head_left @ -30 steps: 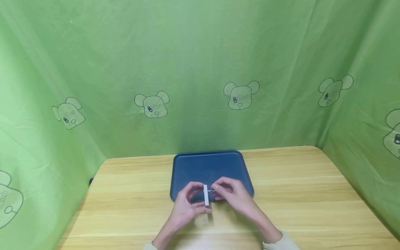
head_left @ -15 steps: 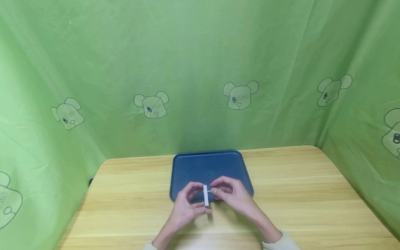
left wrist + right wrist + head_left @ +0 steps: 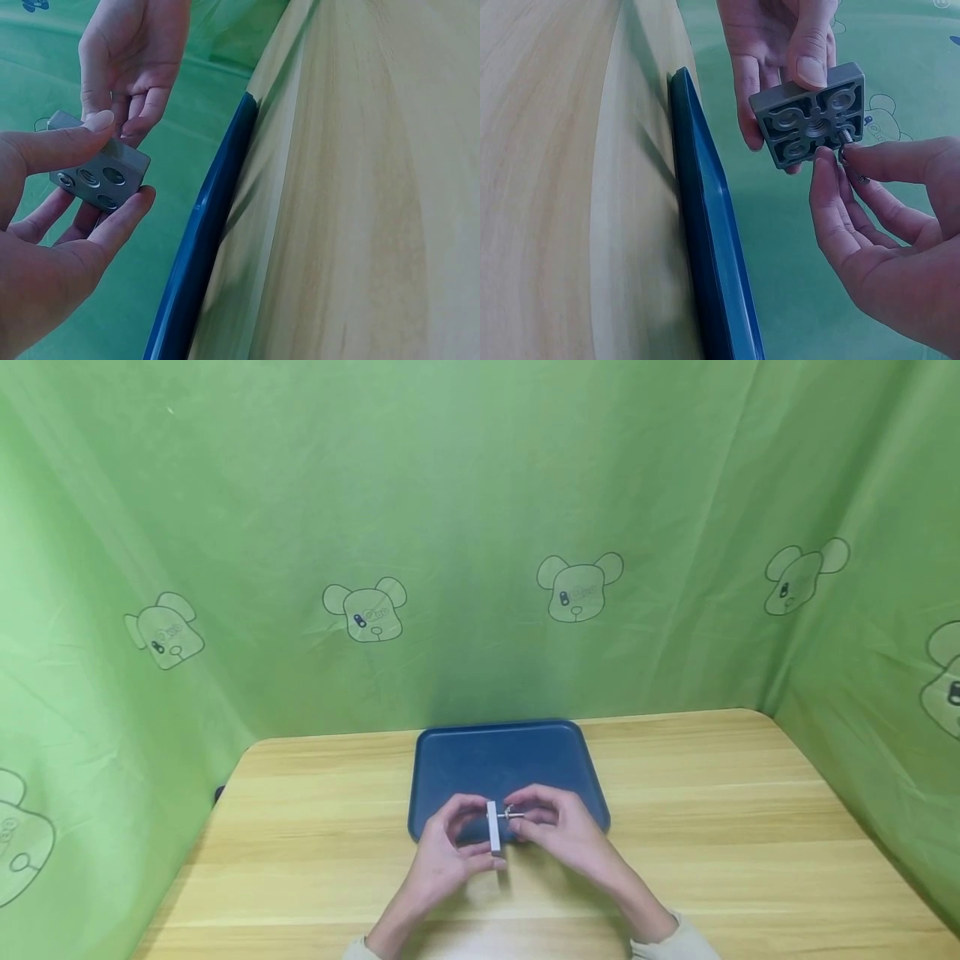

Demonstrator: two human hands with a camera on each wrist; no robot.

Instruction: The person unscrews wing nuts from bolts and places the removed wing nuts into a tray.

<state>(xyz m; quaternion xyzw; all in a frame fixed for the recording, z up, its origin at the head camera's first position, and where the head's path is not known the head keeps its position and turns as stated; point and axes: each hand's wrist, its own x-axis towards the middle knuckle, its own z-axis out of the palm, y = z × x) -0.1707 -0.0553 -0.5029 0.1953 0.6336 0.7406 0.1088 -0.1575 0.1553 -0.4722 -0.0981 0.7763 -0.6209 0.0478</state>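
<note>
My left hand [image 3: 442, 853] holds a grey square metal block [image 3: 493, 828] on edge, by its top and bottom, over the tray's near side. Round holes show on the block's face in the left wrist view, and recessed rings on its other face in the right wrist view. A thin threaded bolt [image 3: 846, 136] sticks out from a corner ring towards my right hand [image 3: 558, 822]. Its thumb and index finger are around the bolt, pinching it in the right wrist view. A small metal piece [image 3: 508, 811] sits on the bolt; its kind is too small to tell.
A blue tray [image 3: 495, 752] with a raised rim lies on the wooden table [image 3: 697, 810], near its back edge. Green curtain [image 3: 465, 527] printed with bear faces hangs behind and at both sides.
My right fingers have turned and spread slightly at the bolt, so more of the bolt and the small piece shows. My left hand and the block have stayed in place.
</note>
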